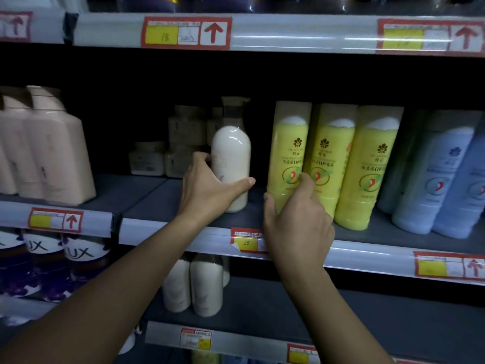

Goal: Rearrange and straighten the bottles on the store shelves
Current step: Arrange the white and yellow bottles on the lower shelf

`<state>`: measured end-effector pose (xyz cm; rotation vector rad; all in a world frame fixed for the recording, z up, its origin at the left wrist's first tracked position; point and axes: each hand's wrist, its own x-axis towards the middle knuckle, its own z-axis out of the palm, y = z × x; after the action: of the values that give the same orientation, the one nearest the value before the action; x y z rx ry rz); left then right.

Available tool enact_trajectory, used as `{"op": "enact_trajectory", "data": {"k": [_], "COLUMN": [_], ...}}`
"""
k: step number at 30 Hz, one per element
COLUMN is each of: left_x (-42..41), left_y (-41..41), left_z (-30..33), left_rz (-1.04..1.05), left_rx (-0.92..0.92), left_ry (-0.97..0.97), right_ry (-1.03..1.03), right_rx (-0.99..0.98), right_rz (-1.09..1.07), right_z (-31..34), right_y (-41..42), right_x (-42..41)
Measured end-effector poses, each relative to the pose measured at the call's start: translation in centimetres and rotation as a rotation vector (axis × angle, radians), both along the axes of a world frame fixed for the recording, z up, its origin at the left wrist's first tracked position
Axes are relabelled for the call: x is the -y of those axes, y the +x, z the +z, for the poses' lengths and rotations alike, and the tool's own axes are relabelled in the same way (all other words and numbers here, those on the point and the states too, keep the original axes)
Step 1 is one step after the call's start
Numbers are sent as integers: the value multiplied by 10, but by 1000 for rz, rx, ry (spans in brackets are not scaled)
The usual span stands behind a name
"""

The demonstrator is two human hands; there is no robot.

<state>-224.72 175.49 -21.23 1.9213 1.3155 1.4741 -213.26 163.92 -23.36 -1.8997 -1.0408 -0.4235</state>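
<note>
top shelf tag (164, 36): handwritten "15", red up arrow beside it
middle shelf tag (246, 243): handwritten "25" on yellow
dark bottles, lower left (81, 254): "ux" visible
yellow bottles (324, 164): chinese characters, too blurred to read

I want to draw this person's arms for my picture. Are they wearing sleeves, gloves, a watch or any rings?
No. Both forearms are bare as far as the picture shows, with no sleeve in sight. The left hand and the right hand have no gloves. No watch or bracelet shows on either wrist, and no rings show on the fingers you can see. The light is dim, so tiny details could be missed.
</note>
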Motion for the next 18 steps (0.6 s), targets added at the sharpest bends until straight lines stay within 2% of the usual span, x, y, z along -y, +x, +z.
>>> {"op": "enact_trajectory", "data": {"k": [6, 12, 18], "left_x": [4, 21, 42], "left_y": [-7, -12, -20], "left_z": [-1, -1, 15], "left_rz": [9, 31, 44], "left_rx": [22, 121, 145], "left_ry": [8, 148, 214], "right_ry": [2, 77, 188], "right_rx": [-87, -109, -109], "right_rz": [24, 94, 136], "right_z": [4, 5, 16], "right_y": [1, 3, 2], "right_x": [-9, -5, 14]}}
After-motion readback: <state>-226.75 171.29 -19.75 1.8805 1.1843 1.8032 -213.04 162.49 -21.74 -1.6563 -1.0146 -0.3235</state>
